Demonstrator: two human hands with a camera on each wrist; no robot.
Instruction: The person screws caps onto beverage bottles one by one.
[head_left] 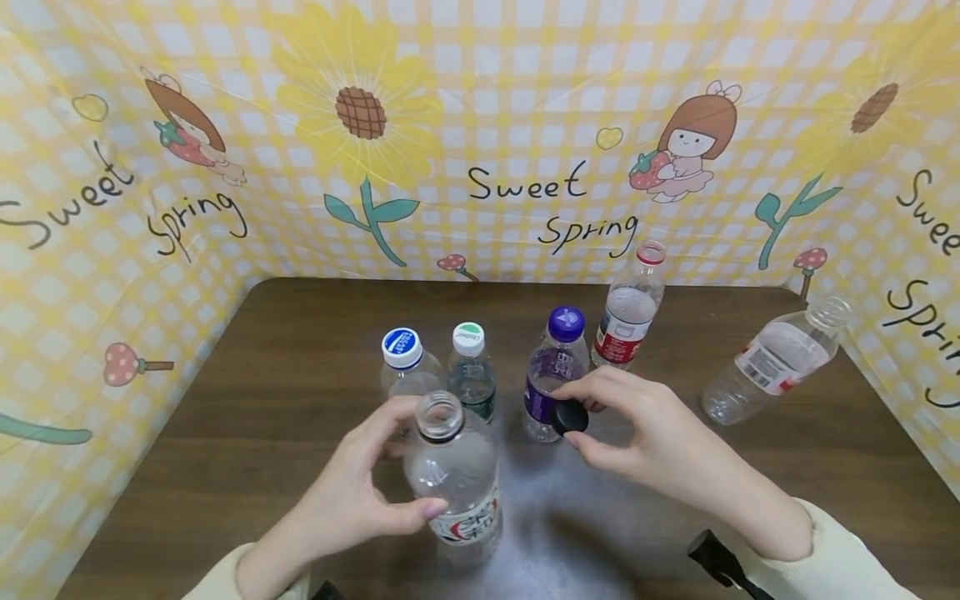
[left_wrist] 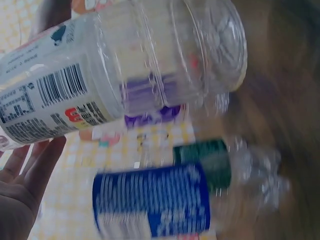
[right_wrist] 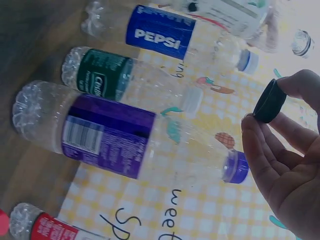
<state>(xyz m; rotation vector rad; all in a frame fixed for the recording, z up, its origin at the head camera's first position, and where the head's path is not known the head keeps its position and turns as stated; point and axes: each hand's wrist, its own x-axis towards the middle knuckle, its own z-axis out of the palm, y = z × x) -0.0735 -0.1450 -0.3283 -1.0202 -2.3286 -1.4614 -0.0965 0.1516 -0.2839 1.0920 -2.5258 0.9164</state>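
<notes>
My left hand (head_left: 352,487) grips a large clear plastic bottle (head_left: 453,471) round its upper body, thumb in front and fingers behind. The bottle's mouth is bare, with a dark ring round the neck and a white printed label. Between the thumb and fingers of my right hand (head_left: 648,425) is a black bottle cap (head_left: 572,417), pinched by its edge; its hollow side shows as the dark cap (right_wrist: 270,101) in the right wrist view. The cap is to the right of the open mouth, apart from it. Whether the bottle's base touches the table cannot be told.
Behind my hands stand a Pepsi bottle (right_wrist: 162,34) with a blue cap, a green-labelled bottle (head_left: 472,383) with a white cap, and a purple-labelled bottle (head_left: 551,375). Farther right are a red-labelled uncapped bottle (head_left: 628,317) and another uncapped bottle (head_left: 780,358). A patterned cloth (head_left: 510,100) surrounds the table.
</notes>
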